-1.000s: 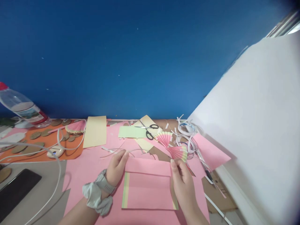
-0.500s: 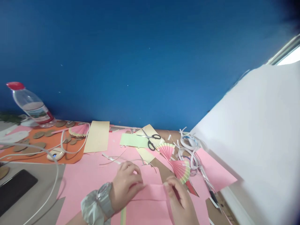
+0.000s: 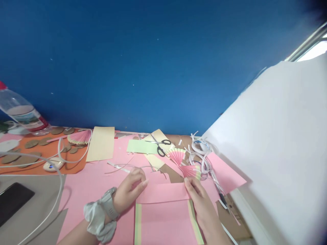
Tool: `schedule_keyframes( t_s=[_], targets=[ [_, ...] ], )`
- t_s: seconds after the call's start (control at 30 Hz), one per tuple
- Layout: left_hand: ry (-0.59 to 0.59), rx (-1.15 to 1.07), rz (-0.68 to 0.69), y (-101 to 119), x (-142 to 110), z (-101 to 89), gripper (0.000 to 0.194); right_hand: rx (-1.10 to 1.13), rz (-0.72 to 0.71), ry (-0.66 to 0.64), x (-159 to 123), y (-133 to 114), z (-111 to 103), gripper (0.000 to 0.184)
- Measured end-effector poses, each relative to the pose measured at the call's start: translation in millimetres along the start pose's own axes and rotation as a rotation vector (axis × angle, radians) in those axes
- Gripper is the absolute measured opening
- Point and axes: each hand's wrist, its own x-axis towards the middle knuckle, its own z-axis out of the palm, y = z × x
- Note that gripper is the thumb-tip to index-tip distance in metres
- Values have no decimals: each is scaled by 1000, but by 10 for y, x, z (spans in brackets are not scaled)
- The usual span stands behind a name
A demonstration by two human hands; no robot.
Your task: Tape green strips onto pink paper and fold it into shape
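A pink sheet of paper (image 3: 163,223) with yellow and green strips along its two sides lies in front of me, its far edge folded over as a wide pink flap. My left hand (image 3: 133,187), with a grey watch and a pale scrunchie at the wrist, has its curled fingers at the flap's left end, thumb near the corner. At the flap's right end my right hand (image 3: 198,197) pinches the paper between thumb and fingers. Just beyond lies a pleated pink paper fan (image 3: 177,156) with a yellow-green rim, beside black-handled scissors (image 3: 160,146).
Pale yellow sheets (image 3: 100,144) and a green strip (image 3: 140,146) lie behind. Tangled white strips (image 3: 201,153) and a pen (image 3: 221,195) are at right. A bottle (image 3: 25,114), an orange sheet (image 3: 76,158), a white cable (image 3: 60,194) and a black phone (image 3: 15,202) are at left.
The pink flap has come up flatter and more visible, with the side strips showing below it. My right hand has moved up slightly along its end. The view has shifted a little right.
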Motion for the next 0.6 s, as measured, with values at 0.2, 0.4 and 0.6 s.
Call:
schedule_keyframes(
  t_s=[0.2,0.4,0.6],
  targets=[
    [-52,-118,-24,56,19,-14,32,113,79,-6,7,-1,-25,30],
    [-15,-171,-61,41,13,-13,35,168,148,56,15,7,-63,28],
    [98,-239,-108,12,8,-53,37,244,199,87,67,-11,-158,40]
  ],
)
